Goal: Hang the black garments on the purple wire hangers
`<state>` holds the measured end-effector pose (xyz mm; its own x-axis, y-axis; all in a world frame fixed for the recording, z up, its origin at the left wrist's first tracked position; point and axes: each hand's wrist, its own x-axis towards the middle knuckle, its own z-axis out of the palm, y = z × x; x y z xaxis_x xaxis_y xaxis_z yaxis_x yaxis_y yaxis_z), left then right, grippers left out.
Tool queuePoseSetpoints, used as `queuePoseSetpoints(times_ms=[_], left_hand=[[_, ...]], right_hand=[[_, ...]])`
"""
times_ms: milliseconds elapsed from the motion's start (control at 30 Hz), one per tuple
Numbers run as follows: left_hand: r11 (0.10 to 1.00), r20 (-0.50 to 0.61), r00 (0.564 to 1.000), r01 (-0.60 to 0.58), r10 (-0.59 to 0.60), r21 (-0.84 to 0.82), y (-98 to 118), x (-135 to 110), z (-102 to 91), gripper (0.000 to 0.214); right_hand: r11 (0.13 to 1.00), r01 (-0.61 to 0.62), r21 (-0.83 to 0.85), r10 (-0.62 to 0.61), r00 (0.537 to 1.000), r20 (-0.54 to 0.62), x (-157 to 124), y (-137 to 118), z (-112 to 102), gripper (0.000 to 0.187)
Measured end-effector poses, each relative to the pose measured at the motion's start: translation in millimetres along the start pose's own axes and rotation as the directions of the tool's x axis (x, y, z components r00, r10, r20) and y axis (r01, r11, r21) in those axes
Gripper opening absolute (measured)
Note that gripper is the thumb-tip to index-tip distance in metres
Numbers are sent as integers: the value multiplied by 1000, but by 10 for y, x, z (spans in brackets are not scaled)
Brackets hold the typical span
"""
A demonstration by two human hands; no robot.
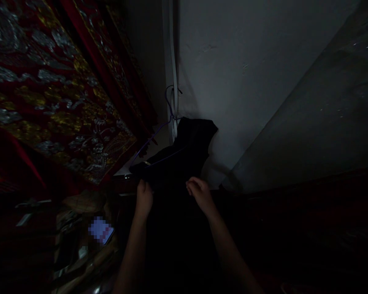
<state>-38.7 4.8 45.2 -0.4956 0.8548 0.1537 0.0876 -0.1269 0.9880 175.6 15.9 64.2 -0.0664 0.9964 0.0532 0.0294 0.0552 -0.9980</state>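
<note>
A black garment [184, 155] hangs on a purple wire hanger [170, 110] hooked near a white strip on the wall. My left hand [144, 200] grips the garment's left side with fingers closed round the cloth. My right hand [198, 192] is curled on the cloth at the right, about level with the left. The lower part of the garment is lost in darkness between my forearms.
A red cloth with gold and silver embroidery [49, 90] hangs at the left. A grey wall [248, 73] is behind, and a dark slanted panel [325, 122] at the right. A lit phone screen [100, 229] lies among dim objects at the lower left.
</note>
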Motion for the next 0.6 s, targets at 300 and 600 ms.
queuePoseSetpoints(times_ms=[300,600], left_hand=[[998,176,983,-55,53,7,232,-205,161,38],[937,403,853,-345,333,-43,650,-350,429,24]], right_hand=[[992,0,-126,0,1000,-1,-53,228,-44,31],[984,179,11,-173,930,324,-157,-127,190,47]])
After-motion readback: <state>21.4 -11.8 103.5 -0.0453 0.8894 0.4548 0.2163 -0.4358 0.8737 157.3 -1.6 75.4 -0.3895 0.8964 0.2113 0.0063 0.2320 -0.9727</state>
